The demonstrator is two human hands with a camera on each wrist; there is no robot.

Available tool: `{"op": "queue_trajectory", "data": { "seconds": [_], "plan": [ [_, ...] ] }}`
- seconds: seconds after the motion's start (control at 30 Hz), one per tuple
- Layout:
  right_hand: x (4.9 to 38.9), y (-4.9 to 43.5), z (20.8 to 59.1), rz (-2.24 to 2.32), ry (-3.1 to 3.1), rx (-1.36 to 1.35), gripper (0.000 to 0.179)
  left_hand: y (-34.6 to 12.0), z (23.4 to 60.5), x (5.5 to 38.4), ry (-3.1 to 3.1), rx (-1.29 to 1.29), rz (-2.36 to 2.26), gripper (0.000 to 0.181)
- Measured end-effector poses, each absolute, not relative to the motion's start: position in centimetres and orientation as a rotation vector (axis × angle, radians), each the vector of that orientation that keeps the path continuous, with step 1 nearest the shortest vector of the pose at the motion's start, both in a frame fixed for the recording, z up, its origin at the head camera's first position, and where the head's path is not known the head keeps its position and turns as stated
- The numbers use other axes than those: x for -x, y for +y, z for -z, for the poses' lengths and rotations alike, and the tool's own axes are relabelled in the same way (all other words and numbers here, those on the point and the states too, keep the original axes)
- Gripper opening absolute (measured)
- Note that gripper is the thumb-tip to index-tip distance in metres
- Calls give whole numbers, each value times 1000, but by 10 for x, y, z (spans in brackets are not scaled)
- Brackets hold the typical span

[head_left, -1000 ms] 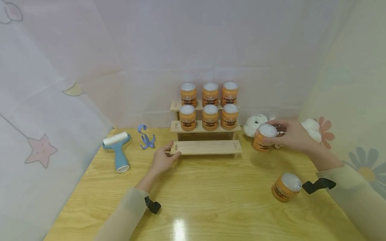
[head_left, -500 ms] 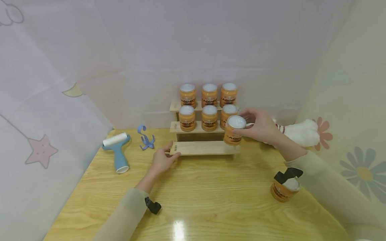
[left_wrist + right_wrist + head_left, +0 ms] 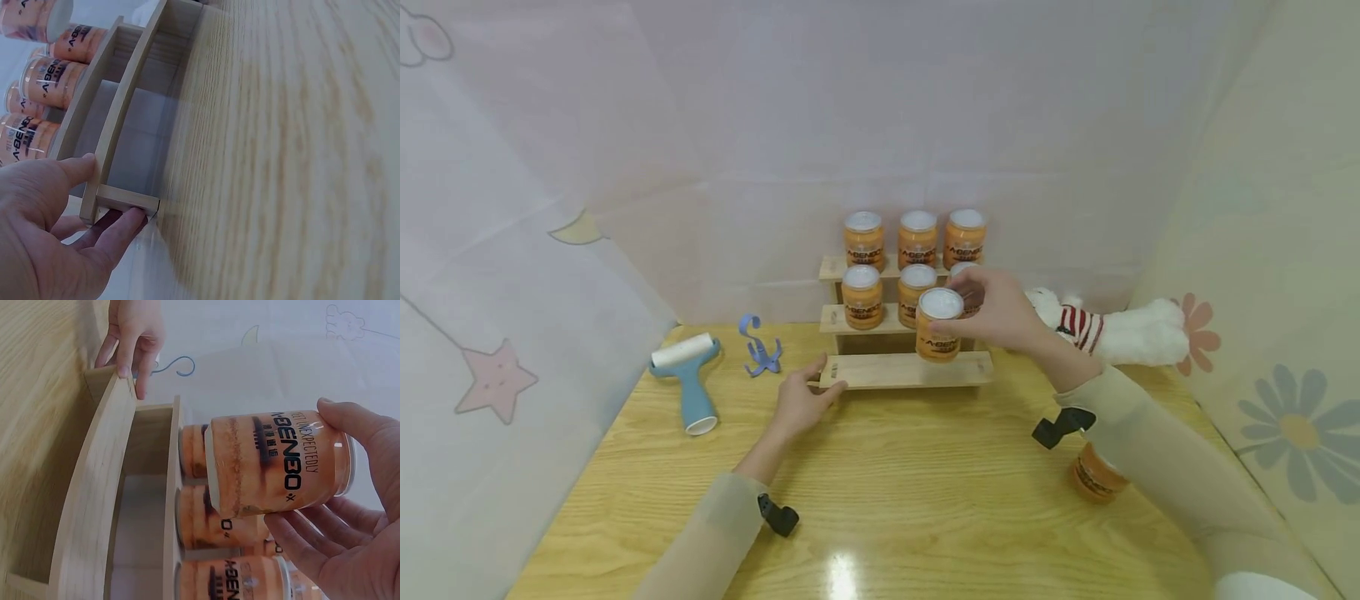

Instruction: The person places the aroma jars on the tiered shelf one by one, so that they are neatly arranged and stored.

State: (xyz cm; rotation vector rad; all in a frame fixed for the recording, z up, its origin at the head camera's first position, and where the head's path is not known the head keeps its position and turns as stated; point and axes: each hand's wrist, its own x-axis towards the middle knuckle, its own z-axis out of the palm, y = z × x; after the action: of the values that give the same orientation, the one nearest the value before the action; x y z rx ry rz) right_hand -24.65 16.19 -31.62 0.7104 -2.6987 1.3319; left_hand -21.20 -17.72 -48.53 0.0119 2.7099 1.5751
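Observation:
A three-step wooden display shelf (image 3: pixel 880 372) stands at the back of the table. Its left end, at the lowest step, is gripped by my left hand (image 3: pixel 799 398); the left wrist view shows the thumb on the board and fingers around the short leg (image 3: pixel 128 199). My right hand (image 3: pixel 1011 315) holds an orange can (image 3: pixel 938 337) with a pale lid, upright over the bare lowest step. In the right wrist view a gap shows between this labelled can (image 3: pixel 281 462) and the step. Orange cans (image 3: pixel 862 302) fill the middle and top steps, three each; the middle step's right one is mostly hidden.
Another orange can (image 3: pixel 1096 477) sits at the table's right, partly behind my right sleeve. A white plush toy (image 3: pixel 1138 333) lies behind my right forearm. A blue lint roller (image 3: pixel 695 392) and a purple hook (image 3: pixel 762 350) lie left of the shelf.
My right hand has carried the can leftward from beside the plush toy to over the lowest step. My left hand has kept its hold on the shelf's end.

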Motion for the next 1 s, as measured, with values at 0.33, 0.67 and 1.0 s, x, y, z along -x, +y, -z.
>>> {"op": "queue_trajectory", "data": {
  "seconds": [0.33, 0.67, 1.0],
  "plan": [
    [260, 132, 331, -1307, -2722, -711, 64, -178, 485, 212, 2694, -7, -1608, 78],
    [254, 99, 346, -1323, -2722, -630, 64, -180, 485, 210, 2711, 3, -1585, 79],
    [250, 75, 381, -1332, -2515, -596, 59, -176, 485, 212, 2743, 2, -1557, 78]
  ]
}}
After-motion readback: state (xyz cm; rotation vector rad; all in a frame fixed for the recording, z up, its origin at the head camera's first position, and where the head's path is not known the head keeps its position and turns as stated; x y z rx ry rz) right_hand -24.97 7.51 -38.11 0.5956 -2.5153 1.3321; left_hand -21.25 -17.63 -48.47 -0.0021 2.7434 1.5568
